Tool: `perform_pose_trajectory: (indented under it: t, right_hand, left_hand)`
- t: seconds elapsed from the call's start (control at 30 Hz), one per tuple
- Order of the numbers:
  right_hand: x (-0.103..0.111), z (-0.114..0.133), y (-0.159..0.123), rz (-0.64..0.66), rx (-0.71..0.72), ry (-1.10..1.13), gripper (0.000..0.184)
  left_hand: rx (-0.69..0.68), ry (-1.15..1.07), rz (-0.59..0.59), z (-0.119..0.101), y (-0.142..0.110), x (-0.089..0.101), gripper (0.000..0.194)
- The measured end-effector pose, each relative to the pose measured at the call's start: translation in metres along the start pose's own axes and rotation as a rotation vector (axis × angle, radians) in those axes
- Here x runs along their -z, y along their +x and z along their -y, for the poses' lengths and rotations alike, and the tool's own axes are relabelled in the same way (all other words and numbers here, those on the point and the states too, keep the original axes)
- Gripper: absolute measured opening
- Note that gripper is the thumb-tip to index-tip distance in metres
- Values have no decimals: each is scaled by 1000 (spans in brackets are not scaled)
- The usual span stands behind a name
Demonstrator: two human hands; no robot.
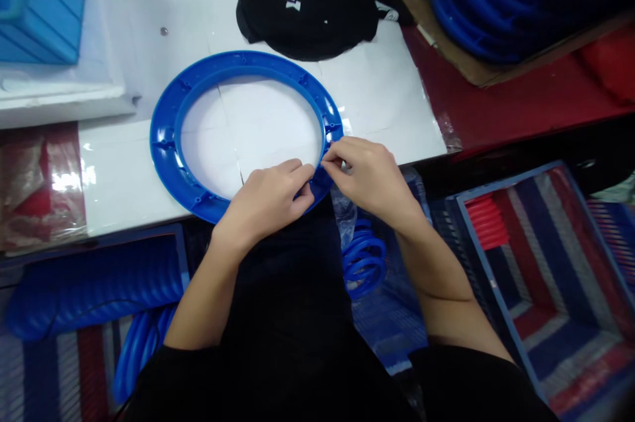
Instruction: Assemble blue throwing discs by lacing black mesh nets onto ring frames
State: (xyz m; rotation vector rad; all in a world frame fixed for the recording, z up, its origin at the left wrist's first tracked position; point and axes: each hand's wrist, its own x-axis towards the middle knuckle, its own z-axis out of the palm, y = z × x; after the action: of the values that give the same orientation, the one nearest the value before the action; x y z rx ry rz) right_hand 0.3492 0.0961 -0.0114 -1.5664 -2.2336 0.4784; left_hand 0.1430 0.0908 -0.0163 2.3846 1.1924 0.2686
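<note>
A blue plastic ring (163, 111) lies with its hollow, ribbed side up on the white table covering, its near edge reaching past the table's front. My left hand (272, 200) is closed on the ring's near right rim, fingers over the inner edge and thumb below. At the right side of the same rim, my right hand (364, 174) has thumb and forefinger pinched together just over the ring's channel. Whatever lies between those fingertips is too small or too hidden to make out.
Behind the ring lies a black cloth item (307, 5) with white print. A carton (476, 75) of blue rings stands back right, a blue bin (44, 5) back left. Below the table are a striped-lined crate (550, 283) and stacked blue rings (99, 283).
</note>
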Motion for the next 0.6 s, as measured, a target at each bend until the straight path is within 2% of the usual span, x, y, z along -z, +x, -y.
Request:
perform_pose_trajectory:
  t: [0.1,0.2,0.3,0.4,0.5,0.6]
  right_hand:
    - [-3,-1,-1,18,-47,157,18]
    - [-7,-3,-2,-14,-38,187,18]
    - [-9,-7,-6,-64,27,159,17]
    - [-6,-12,-12,-45,115,200,14]
    - [-2,-17,-18,-44,114,252,15]
    - [-1,-19,-20,-98,106,251,11]
  left_hand:
    - [-6,3,49,-3,1,8,20]
    - [101,110,80,-14,9,10,27]
    - [160,177,48,-23,20,3,30]
    - [172,149,2,-23,26,-4,28]
    - [185,105,-25,-19,29,-8,23]
    - [196,53,-34,-17,29,-7,20]
